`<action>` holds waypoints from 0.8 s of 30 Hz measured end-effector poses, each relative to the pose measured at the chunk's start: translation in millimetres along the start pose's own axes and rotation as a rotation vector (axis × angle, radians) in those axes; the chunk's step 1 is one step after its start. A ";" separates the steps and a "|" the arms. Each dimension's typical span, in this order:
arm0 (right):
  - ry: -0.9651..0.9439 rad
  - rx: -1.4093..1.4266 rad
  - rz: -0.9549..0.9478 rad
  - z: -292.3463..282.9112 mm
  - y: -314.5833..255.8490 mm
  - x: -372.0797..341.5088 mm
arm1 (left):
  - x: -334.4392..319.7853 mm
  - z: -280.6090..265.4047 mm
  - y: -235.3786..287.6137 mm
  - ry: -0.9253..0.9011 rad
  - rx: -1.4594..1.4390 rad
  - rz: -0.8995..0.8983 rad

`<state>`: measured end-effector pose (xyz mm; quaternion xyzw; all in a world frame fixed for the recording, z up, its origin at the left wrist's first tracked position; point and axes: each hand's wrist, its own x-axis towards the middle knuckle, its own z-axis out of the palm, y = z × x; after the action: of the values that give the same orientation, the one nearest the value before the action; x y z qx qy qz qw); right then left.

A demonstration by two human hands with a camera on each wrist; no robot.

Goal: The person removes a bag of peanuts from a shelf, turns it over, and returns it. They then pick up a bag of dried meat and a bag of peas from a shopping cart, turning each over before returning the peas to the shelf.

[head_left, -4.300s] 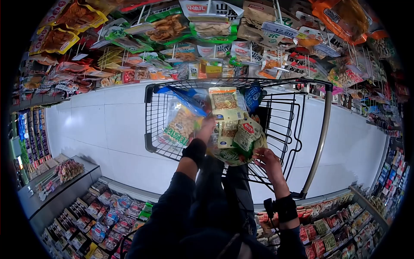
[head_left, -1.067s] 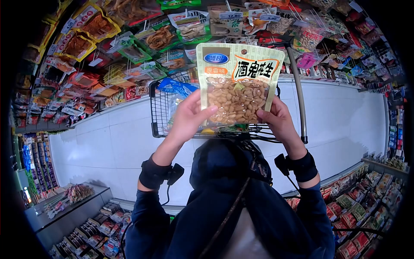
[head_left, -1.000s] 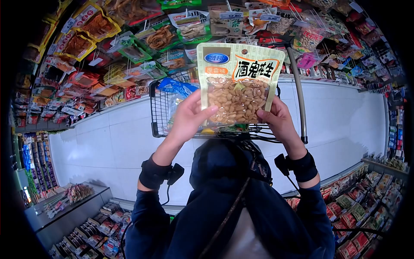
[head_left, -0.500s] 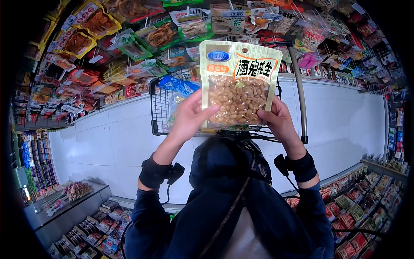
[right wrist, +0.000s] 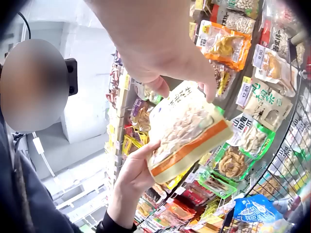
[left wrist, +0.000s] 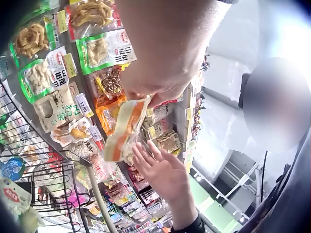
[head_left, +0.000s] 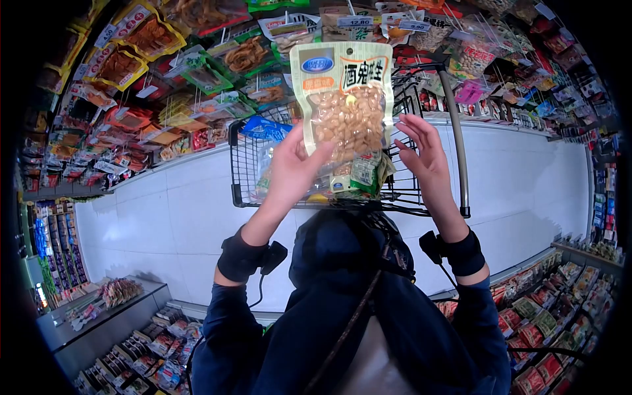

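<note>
A pale green bag of peanuts is held up over the cart, its front toward the head camera. The left hand pinches its lower left edge, thumb across the front. Beside the bag's right edge, the right hand has its fingers loosely spread and apart from it. In the left wrist view the bag is seen edge-on, with the right hand near it. From the right wrist, the bag's orange-striped back shows, gripped by the left hand.
Below the bag, the black wire cart contains a blue packet and several other bags. Hanging snack packets line the racks beyond it. Low displays flank the person, and a grey counter stands at lower left.
The peanut bag came up out of the cart area into both hands. Since half a second ago, the right hand has released its edge, and the left has shifted the bag slightly left and up.
</note>
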<state>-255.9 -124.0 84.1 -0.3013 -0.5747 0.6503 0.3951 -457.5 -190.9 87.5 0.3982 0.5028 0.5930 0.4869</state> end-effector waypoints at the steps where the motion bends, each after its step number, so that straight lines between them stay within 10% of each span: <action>1: -0.025 -0.015 -0.009 4.1 -5.2 -1.1 | 1.3 2.3 -0.6 0.036 0.046 0.048; 9: -0.110 0.294 -0.015 31.0 -2.2 -7.4 | -6.8 48.0 5.3 -0.067 0.867 0.694; 17: 0.175 0.502 0.159 11.6 5.6 -9.5 | -11.9 51.5 6.5 -0.276 0.896 0.630; 24: 0.066 0.408 0.189 -15.0 2.0 -20.9 | -1.1 10.6 25.1 -0.086 0.789 0.433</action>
<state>-233.0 -134.3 78.5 -0.2888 -0.3873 0.7771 0.4034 -451.5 -190.3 114.0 0.6738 0.5747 0.4269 0.1832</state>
